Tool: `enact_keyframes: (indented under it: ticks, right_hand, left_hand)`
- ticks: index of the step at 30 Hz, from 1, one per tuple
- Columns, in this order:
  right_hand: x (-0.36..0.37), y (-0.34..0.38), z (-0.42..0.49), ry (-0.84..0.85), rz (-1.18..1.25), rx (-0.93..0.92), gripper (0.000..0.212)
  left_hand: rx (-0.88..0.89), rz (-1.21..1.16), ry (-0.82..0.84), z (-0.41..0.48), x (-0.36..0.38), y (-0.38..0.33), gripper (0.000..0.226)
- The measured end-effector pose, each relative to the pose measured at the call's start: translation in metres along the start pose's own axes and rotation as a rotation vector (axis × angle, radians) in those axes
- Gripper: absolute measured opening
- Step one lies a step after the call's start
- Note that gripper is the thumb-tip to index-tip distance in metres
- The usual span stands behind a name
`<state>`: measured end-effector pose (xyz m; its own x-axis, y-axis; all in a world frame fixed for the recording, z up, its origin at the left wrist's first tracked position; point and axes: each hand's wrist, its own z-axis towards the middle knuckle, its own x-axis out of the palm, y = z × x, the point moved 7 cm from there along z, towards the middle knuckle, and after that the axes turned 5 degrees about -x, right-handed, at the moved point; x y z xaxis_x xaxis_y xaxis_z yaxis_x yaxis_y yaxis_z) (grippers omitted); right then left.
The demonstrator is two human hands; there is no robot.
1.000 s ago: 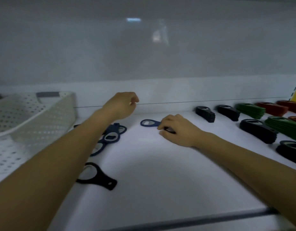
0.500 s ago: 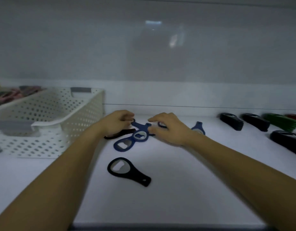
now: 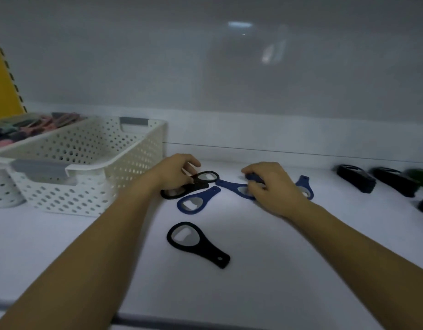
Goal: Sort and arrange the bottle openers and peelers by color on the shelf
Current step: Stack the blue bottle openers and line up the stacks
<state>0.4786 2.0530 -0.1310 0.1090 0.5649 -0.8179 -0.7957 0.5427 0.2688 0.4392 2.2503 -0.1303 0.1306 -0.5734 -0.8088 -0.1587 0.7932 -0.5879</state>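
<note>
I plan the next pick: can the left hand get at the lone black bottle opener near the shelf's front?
Probably yes: the lone black bottle opener lies flat on open shelf just nearer than the left hand, nothing covering it. That hand pinches another black opener, though.

White shelf (image 3: 265,294), dimly lit. Glossy pale back panel (image 3: 134,67) carries a blurred reflection (image 3: 240,25), probably a ceiling lamp. Yellow slotted upright (image 3: 3,91) at far left.
</note>
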Motion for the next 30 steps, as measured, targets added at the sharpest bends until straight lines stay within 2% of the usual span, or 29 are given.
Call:
enact_keyframes:
  ticks: [4,8,11,13,16,21,26,28,30]
  right_hand:
    - [0.011,0.048,-0.005,0.108,0.086,-0.202,0.031]
    - [0.019,0.066,-0.009,0.189,0.038,-0.279,0.028]
    - [0.017,0.062,-0.008,0.182,-0.01,-0.249,0.026]
    - [0.014,0.056,-0.007,0.154,-0.071,-0.194,0.026]
    - [0.006,0.044,-0.008,0.113,-0.129,-0.108,0.03]
    - [0.004,0.033,-0.01,0.112,-0.139,-0.016,0.031]
    - [-0.004,0.034,-0.01,0.034,-0.038,0.032,0.027]
    - [-0.007,0.034,-0.011,0.01,0.0,0.041,0.028]
    - [-0.008,0.037,-0.011,0.004,0.017,0.034,0.027]
  left_hand:
    - [0.029,-0.106,0.088,-0.008,0.004,-0.008,0.042]
    - [0.01,-0.086,0.098,-0.011,0.002,-0.008,0.047]
    - [0.012,-0.046,0.072,-0.013,0.0,-0.009,0.03]
    - [-0.019,-0.121,0.04,-0.015,-0.005,-0.01,0.019]
    - [-0.091,-0.201,0.041,-0.018,-0.01,-0.006,0.018]
    - [-0.093,0.101,0.186,-0.028,-0.003,-0.003,0.007]
    - [-0.112,0.193,0.251,-0.032,-0.001,-0.003,0.046]
    - [-0.112,0.239,0.295,-0.032,0.003,-0.004,0.045]
    - [-0.114,0.214,0.312,-0.032,0.006,-0.005,0.031]
